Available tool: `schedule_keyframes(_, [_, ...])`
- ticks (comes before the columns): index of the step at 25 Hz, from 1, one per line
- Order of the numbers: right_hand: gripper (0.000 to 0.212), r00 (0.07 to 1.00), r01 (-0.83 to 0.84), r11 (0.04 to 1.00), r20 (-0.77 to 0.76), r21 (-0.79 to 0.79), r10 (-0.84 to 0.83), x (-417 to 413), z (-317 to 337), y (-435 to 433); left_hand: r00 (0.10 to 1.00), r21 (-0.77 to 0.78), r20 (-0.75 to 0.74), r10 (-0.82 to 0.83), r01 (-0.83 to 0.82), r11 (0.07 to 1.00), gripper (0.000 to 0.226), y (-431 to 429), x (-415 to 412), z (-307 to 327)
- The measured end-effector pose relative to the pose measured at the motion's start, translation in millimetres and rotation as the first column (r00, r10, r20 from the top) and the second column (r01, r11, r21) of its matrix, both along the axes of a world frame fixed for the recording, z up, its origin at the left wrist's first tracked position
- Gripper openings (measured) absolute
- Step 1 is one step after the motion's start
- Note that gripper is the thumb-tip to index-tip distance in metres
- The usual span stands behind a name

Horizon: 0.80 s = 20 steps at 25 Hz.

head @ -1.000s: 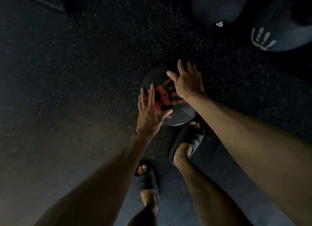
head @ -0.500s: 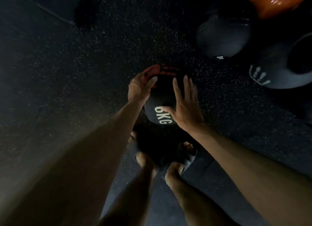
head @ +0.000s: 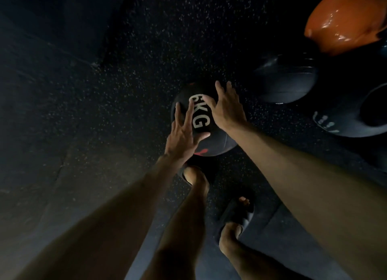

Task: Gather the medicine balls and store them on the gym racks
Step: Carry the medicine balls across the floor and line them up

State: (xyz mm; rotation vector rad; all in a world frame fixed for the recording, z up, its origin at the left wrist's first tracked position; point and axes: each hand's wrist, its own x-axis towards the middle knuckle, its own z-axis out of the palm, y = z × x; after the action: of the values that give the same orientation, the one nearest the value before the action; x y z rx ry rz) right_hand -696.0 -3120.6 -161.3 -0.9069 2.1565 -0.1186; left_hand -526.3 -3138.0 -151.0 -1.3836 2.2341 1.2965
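Note:
A black medicine ball (head: 217, 140) marked "6KG" in white, with a bit of red print at its lower edge, lies on the dark speckled floor just ahead of my feet. My left hand (head: 183, 133) rests on its near left side with fingers spread and straight. My right hand (head: 227, 107) lies flat on its top right, fingers extended. Two more black medicine balls sit at the right: one (head: 287, 81) beyond my right hand, another (head: 354, 116) with white print at the frame's edge.
An orange ball (head: 343, 22) sits at the top right above the black ones. My feet in dark slides (head: 236, 214) stand just behind the 6KG ball. Speckled rubber floor (head: 104, 91) stretches open to the left and ahead.
The ball has rolled under my hands: the red handprint has turned out of sight and the "6KG" mark now faces up. Both hands shifted on it, and my feet stepped.

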Motion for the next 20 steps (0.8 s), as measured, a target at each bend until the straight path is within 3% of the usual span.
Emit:
schedule_keyframes(4, [0.083, 0.992, -0.056, 0.984, -0.120, -0.170, 0.036, 9, 22, 48, 0.999, 0.084, 0.011, 0.035, -0.036, 0.996, 0.091, -70, -40, 4])
schedule_keyframes(10, [0.099, 0.991, -0.033, 0.994, -0.135, -0.100, 0.019, -20, 16, -3, 0.966, -0.018, -0.002, 0.259, -0.259, 0.966, 0.065, -124, -99, 7])
schedule_keyframes(14, [0.094, 0.987, -0.017, 1.000, -0.160, 0.020, 0.020, -54, 14, -73, 0.945, -0.102, 0.062, 0.322, -0.315, 0.944, 0.081, -122, -93, -1])
schedule_keyframes(17, [0.091, 0.990, 0.070, 0.988, -0.134, 0.136, -0.052, -77, 10, -124, 0.917, -0.027, 0.092, 0.388, -0.387, 0.922, 0.098, -125, -96, -4])
schedule_keyframes(20, [0.090, 0.978, 0.190, 0.963, -0.120, 0.192, -0.170, -102, 4, -153, 0.917, -0.019, 0.095, 0.388, -0.388, 0.922, 0.088, -159, -126, -4])
